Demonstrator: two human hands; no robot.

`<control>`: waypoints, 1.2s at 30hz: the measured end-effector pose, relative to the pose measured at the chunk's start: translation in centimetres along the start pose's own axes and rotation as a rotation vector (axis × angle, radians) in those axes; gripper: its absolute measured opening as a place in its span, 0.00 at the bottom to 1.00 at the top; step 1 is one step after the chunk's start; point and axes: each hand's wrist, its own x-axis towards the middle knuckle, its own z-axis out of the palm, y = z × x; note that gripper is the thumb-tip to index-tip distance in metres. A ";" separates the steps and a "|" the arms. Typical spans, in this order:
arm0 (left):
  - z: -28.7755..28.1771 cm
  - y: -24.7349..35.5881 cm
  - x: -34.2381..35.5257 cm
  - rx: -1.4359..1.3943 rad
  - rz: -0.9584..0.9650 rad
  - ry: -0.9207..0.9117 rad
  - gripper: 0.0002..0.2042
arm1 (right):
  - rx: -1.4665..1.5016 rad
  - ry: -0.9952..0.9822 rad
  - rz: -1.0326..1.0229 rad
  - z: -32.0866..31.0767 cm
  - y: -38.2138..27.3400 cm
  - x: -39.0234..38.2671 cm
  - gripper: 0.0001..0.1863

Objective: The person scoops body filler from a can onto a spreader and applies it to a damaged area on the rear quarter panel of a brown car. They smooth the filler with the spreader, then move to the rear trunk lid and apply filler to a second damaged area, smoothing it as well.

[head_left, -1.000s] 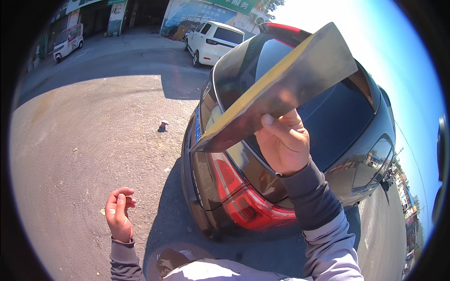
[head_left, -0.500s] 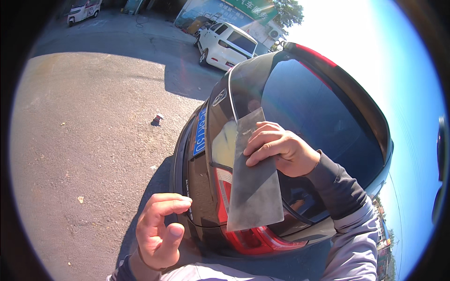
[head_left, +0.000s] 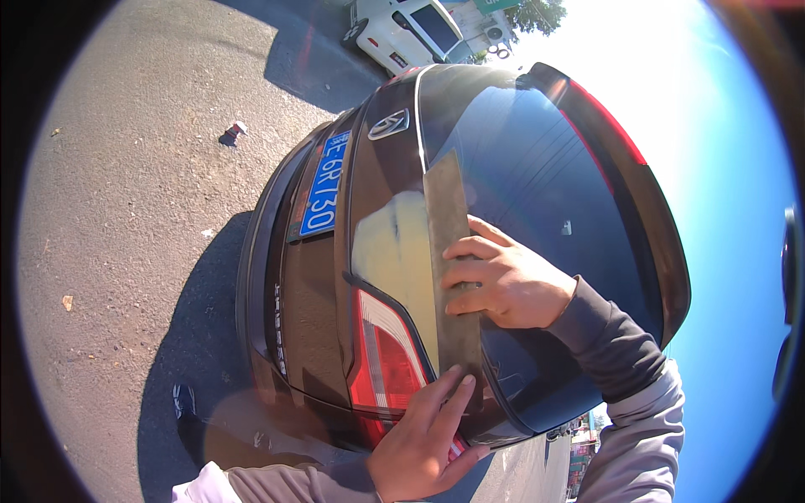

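Note:
A long, flat grey sheet (head_left: 451,235), which looks like sandpaper, lies along the back of a brown car (head_left: 314,352). My right hand (head_left: 511,281) grips the sheet from its window side, fingers bent over its face. Stretched toward the sheet's lower end is my left hand (head_left: 423,448), fingertips touching it and thumb held apart. A pale yellow filler patch (head_left: 394,243) shows on the body panel beside the sheet, which covers its edge. Just below the patch sits the red and clear tail light (head_left: 390,360), partly behind my left hand.
The dark rear window (head_left: 545,201) is right of the sheet, with the red-edged spoiler (head_left: 620,134) beyond. A blue licence plate (head_left: 325,184) and a badge (head_left: 389,125) are to the left. A white vehicle (head_left: 411,33) is parked behind; a small object (head_left: 237,129) lies on the ground.
The sheet has turned and come down along the car, now edge-on beside the filler patch. My left hand has moved right to the sheet's lower end. The view has shifted closer.

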 end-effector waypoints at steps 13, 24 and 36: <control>2.7 -2.5 1.8 -0.199 -0.127 0.041 0.45 | 0.075 -0.158 -0.065 2.3 3.2 3.1 0.21; 3.1 -3.6 3.2 -0.234 -0.177 -0.042 0.39 | 0.013 -0.214 -0.046 2.7 4.4 4.3 0.20; 3.6 -4.1 3.8 -0.199 -0.177 -0.017 0.35 | -0.154 -0.330 -0.023 3.2 5.9 5.2 0.30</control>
